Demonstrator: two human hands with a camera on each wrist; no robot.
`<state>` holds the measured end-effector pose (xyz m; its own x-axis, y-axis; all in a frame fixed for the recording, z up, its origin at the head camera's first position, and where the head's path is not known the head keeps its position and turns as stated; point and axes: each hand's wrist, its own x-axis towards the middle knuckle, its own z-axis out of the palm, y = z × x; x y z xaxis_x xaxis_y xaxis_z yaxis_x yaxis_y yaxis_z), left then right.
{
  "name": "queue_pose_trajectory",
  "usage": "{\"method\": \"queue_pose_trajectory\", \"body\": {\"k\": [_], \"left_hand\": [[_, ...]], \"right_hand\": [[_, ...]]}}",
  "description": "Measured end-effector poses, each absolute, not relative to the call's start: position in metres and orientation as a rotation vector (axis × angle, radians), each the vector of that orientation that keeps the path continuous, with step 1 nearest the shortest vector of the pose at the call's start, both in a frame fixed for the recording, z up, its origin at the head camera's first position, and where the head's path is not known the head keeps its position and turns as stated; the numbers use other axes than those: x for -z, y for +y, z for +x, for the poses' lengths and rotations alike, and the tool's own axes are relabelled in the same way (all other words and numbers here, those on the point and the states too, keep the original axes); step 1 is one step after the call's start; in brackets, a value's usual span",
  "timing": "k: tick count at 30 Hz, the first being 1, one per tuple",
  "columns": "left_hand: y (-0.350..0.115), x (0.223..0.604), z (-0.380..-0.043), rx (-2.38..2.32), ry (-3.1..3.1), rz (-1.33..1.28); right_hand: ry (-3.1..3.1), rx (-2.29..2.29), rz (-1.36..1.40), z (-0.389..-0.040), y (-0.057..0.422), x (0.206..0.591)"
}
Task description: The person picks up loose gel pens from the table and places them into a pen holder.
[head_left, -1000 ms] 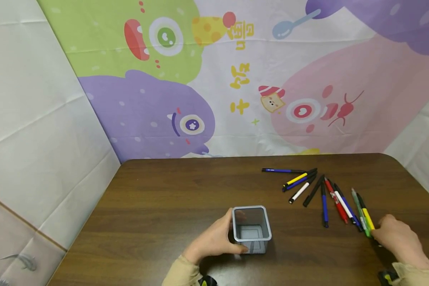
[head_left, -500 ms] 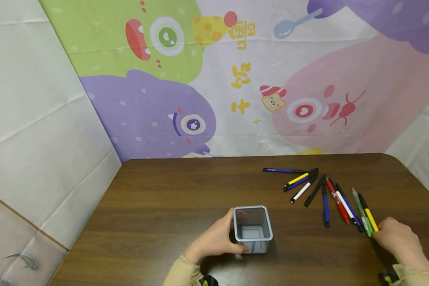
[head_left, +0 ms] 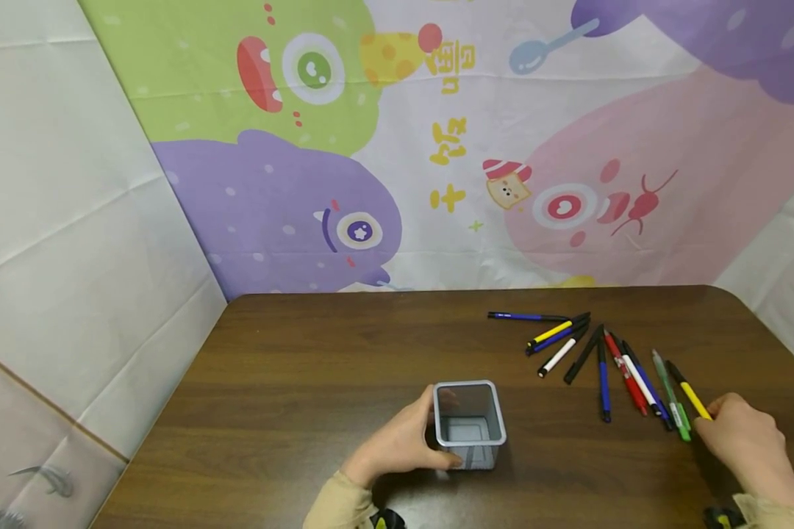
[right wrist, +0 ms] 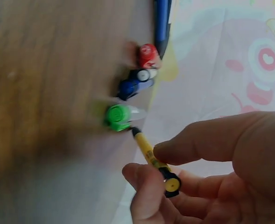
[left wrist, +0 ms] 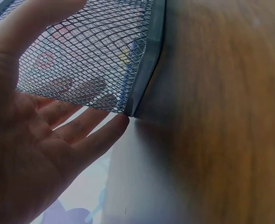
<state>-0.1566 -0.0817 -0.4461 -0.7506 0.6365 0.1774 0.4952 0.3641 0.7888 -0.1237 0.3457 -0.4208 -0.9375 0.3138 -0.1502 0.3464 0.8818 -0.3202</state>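
My left hand (head_left: 400, 441) grips a square mesh pen holder (head_left: 471, 457) around its left side, thumb at the front and fingers behind. In the left wrist view the fingers spread along the holder's wire mesh (left wrist: 95, 56), down to its dark base rim. Nothing stands inside the holder. At the right, my right hand (head_left: 744, 437) pinches a yellow and black pen (head_left: 693, 397) near its rear end. The right wrist view shows this yellow pen (right wrist: 149, 154) between thumb and fingers. Its black tip points toward a green pen (head_left: 675, 408) lying just to the left.
Left of the green pen lie a red pen (head_left: 625, 375), a white pen (head_left: 638, 382) and blue pens (head_left: 603, 389). Farther back are a black pen (head_left: 582, 356), another white pen (head_left: 559, 358) and a second yellow pen (head_left: 549, 334). A cartoon-printed cloth (head_left: 437, 257) hangs behind the table.
My right hand has taken hold of the yellow pen and drawn it slightly right, away from the green pen. My left hand and the pen holder stay in place.
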Motion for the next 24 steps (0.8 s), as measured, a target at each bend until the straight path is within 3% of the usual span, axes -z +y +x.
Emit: {"method": "queue_pose_trajectory", "body": {"k": [24], "left_hand": [[-0.082,0.447,-0.158,-1.329,2.458,1.034]], "right_hand": [[3.338,0.614,0.588,-0.115,0.315,0.384]]}}
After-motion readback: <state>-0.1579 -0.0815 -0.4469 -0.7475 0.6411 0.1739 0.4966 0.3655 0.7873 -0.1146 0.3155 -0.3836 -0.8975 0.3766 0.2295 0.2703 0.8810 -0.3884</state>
